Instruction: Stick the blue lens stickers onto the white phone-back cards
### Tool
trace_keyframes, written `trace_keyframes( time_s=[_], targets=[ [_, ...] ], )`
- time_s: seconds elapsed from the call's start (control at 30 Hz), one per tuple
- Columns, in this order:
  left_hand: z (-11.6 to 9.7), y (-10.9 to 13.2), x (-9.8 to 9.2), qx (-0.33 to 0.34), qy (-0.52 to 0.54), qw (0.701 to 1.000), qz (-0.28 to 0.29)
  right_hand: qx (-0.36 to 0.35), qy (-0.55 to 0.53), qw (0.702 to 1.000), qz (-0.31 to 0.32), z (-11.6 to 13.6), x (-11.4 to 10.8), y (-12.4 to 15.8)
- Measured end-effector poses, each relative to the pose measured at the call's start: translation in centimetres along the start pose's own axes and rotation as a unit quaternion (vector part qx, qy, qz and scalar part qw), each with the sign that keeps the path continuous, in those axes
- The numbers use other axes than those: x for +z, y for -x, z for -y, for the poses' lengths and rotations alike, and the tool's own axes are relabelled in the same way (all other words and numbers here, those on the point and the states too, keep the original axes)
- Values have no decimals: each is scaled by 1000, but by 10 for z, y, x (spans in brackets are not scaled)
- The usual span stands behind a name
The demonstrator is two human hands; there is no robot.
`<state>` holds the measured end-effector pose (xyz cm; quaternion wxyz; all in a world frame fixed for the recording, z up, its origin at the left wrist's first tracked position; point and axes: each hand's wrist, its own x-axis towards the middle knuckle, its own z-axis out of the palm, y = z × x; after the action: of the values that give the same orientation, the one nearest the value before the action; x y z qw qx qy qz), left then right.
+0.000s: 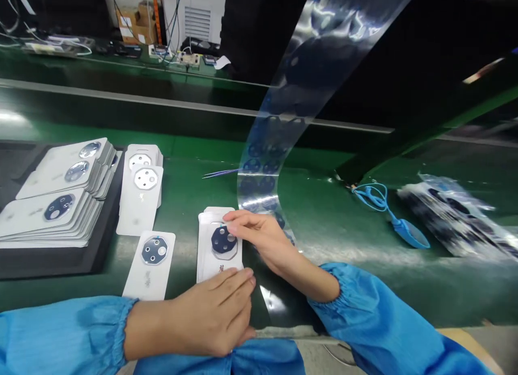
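In the head view, a small stack of white phone back covers [205, 256] lies in front of me. My left hand [214, 310] is closed over its lower end, fingers together, the thumb partly hidden underneath. My right hand [261, 234] pinches the upper right edge of a dark blue octagonal film piece [223, 240] with round holes. That piece is over the camera area of the top cover, offset upward from the octagonal outline. Left of the stack lies a single white cover [148, 272] with a dark octagon on it, its lower end near my left sleeve.
A clear film strip [259, 175] with dark octagons hangs down to the green table. Tweezers [220, 174] lie beside it. More covers [140, 202] sit at left, near piled covers [52, 218] on a black tray [101, 251]. A blue coiled-cord object [408, 233] and plastic-wrapped sheets [457, 218] lie right.
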<state>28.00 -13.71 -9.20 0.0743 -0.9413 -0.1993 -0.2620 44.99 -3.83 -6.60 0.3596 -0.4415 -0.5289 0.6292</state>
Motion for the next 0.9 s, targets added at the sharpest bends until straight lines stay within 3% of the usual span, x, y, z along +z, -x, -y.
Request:
trace_keyframes(
  time_s=[0.3, 0.4, 0.57, 0.63, 0.9],
  targets=[
    [2, 3, -1, -7, 7, 999, 34, -16, -13, 999, -29, -11, -7, 12],
    [1, 2, 0, -36, 32, 998, 41, -23, -30, 998, -56, -17, -3, 19],
    [-1, -1, -5, -70, 66, 980, 175, -8, -53, 994, -95, -23, 5, 29],
    [-1, -2, -8, -69, 78, 974, 203, 2, -63, 992, -111, -23, 6, 28],
    [-1, -2, -6, -50, 61, 982, 174, 22, -77, 987, -139, -19, 17, 20]
  ],
)
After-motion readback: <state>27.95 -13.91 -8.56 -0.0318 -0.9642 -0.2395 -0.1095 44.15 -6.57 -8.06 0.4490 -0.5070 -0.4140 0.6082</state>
